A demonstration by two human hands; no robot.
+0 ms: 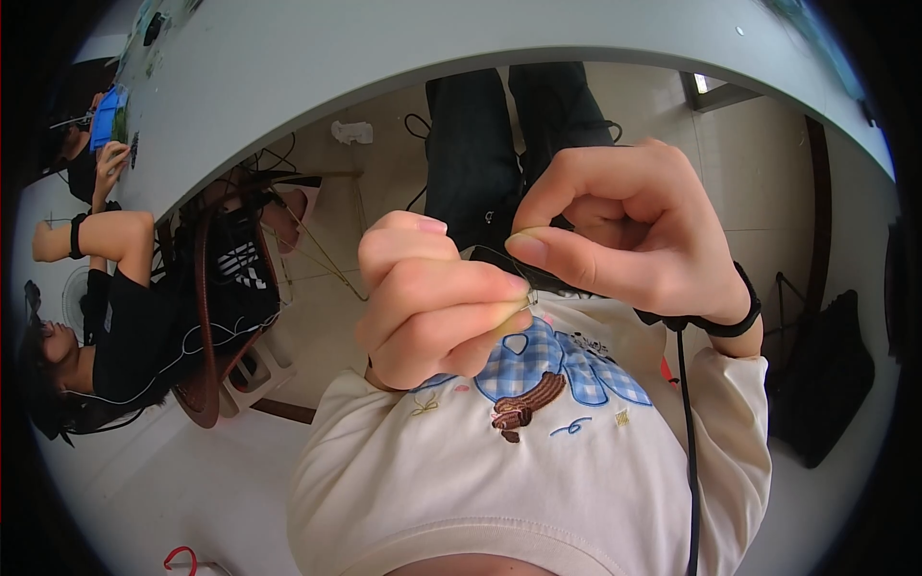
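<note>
Above the cream shirt (pixel 499 480), the left hand (pixel 432 307) is clenched on a small metal piece (pixel 531 300); the right hand (pixel 624 230) pinches a thin dark thread (pixel 499 254) just beside it.

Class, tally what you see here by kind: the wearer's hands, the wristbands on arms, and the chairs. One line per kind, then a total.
Hands of the wearer: 2, left hand and right hand
Black wristbands: 2, the wearer's and a co-worker's
Brown chair: 1
Total: 5
</note>
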